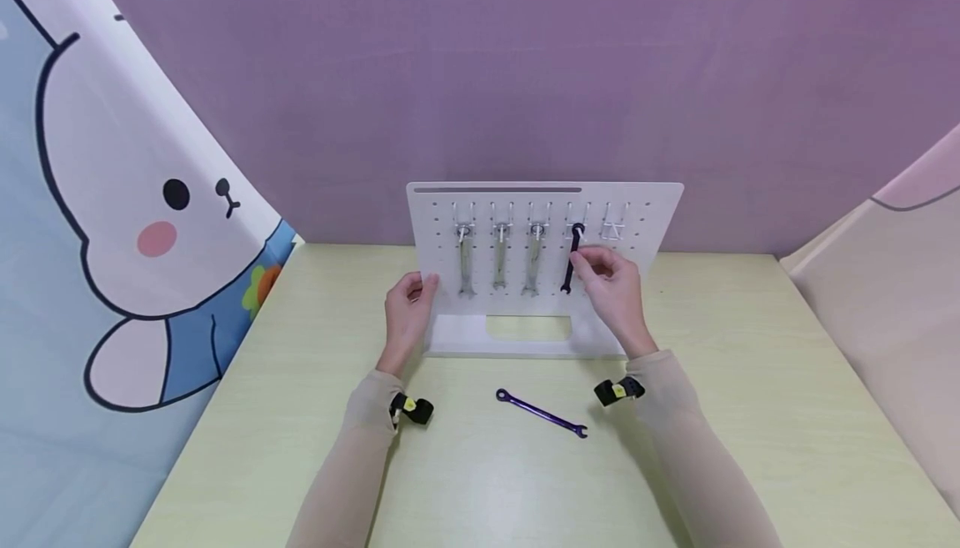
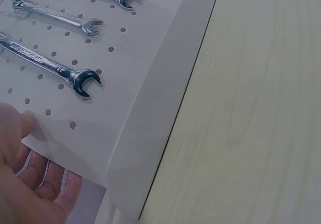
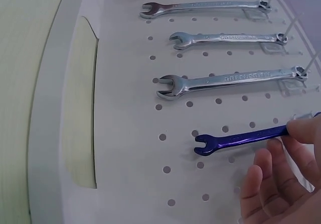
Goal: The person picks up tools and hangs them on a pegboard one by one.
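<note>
My right hand pinches a dark blue-purple combination wrench between thumb and forefinger. Its ring end is at the fourth hook of a white pegboard, and its open end points down. At the board's left edge, my left hand grips with the thumb in front and the other fingers behind. Between the hands, three silver wrenches hang on hooks in a row. A second purple wrench lies slantwise on the table in front of the board.
The rightmost hook on the pegboard holds no wrench. The board's base has a wide cutout and stands on a pale wooden table. A purple curtain rises behind, and a cartoon-printed cloth hangs at the left.
</note>
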A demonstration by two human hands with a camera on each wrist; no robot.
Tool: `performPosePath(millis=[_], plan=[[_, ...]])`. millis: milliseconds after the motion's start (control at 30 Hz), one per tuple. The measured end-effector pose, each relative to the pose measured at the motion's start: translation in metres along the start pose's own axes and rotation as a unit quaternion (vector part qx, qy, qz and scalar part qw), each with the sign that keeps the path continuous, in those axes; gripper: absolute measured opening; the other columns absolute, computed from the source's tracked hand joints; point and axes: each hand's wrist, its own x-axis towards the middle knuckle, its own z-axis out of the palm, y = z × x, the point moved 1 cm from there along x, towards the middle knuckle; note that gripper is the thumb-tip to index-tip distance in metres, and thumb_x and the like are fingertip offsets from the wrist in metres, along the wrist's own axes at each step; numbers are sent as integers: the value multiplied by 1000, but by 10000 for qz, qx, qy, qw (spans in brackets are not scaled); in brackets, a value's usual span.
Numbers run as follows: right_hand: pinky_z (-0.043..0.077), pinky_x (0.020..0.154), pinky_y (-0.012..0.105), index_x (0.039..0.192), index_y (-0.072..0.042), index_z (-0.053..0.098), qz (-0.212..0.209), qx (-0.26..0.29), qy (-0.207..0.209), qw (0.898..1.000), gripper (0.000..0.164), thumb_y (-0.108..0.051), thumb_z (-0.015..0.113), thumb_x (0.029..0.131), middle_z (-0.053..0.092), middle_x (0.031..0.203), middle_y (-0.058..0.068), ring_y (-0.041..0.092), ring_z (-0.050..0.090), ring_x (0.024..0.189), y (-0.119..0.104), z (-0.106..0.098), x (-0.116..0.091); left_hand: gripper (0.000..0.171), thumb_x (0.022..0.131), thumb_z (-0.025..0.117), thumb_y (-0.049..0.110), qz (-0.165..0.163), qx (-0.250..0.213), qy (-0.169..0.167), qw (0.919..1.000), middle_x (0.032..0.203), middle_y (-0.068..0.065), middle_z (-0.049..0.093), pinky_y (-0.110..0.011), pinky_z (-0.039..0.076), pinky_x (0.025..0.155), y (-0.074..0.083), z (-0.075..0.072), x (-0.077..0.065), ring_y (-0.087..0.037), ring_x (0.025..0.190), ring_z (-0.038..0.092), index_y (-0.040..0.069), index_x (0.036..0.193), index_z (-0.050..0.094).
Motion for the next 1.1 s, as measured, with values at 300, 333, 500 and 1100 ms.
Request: performPosePath(millis=[300, 333, 500, 1100], plan=[[47, 65, 16, 109, -4, 79, -197, -316, 224, 9991, 22, -24, 73, 102, 78, 104, 16, 6, 61, 80, 1, 1, -1, 27, 105, 70, 23, -18, -7, 16, 10000, 108, -23, 76, -16, 49, 80, 0, 0, 0, -19, 93, 67, -3, 114, 74], [47, 64, 16, 109, -4, 79, -204, -335, 239, 9989, 22, -23, 72, 102, 78, 104, 15, 7, 61, 79, 0, 1, -1, 27, 105, 70, 23, -16, -10, 15, 10000, 108, -23, 75, -16, 49, 80, 0, 0, 0, -18, 92, 67, -3, 114, 74], [47, 64, 17, 109, -6, 79, -247, -461, 290, 9982, 20, -23, 72, 101, 78, 104, 12, 9, 62, 81, -1, 1, -2, 28, 105, 70, 23, -11, -6, -10, 10000, 108, -23, 75, -16, 49, 80, 0, 0, 0, -20, 94, 67, -2, 114, 74], [47, 66, 17, 109, -7, 79, -245, -578, 296, 9976, 18, -22, 72, 102, 79, 104, 10, 13, 63, 82, 4, -1, -5, 30, 106, 68, 27, -103, 44, -123, 9999, 112, -21, 75, -18, 50, 83, 0, 0, -1, -27, 101, 69, -1, 117, 73]])
